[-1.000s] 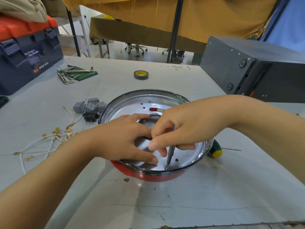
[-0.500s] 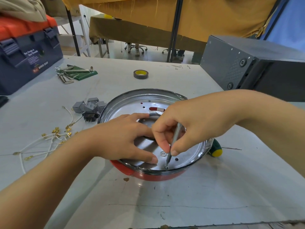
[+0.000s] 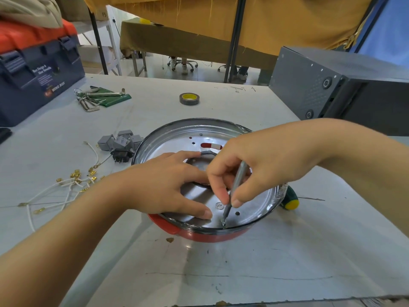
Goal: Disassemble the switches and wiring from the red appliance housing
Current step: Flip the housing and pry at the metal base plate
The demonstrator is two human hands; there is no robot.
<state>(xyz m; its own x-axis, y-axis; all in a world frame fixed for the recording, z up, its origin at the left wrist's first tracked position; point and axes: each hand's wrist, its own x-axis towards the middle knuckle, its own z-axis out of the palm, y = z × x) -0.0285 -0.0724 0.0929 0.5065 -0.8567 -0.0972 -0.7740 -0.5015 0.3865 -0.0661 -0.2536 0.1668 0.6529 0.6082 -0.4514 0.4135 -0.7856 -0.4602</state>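
The red appliance housing (image 3: pixel 199 237) is sitting at the centre of the tabletop (image 3: pixel 243 273), its shiny metal plate (image 3: pixel 177 138) facing up. The left hand (image 3: pixel 168 185) is lying flat on that plate with fingers extended, pressing it steady, while the right hand (image 3: pixel 250 171) is pinching a slim screwdriver (image 3: pixel 235 189) between thumb and fingers, its tip sitting on a small screw (image 3: pixel 222 223) at the plate's 6 o'clock edge. The housing is looking rigid and fairly light, and the polished metal is probably slippery, so bracing it by the rim or flat from above seems wisest; the screw is tiny and could easily roll away. Removed grey switches (image 3: pixel 120 142) and white wires (image 3: pixel 62 191) are lying at 9 o'clock, just beside the housing. A grey box (image 3: pixel 321 89) is crowding 2 o'clock, a green-handled tool (image 3: pixel 288 199) is touching the rim at 3 o'clock, and open room is lying towards 6 o'clock.
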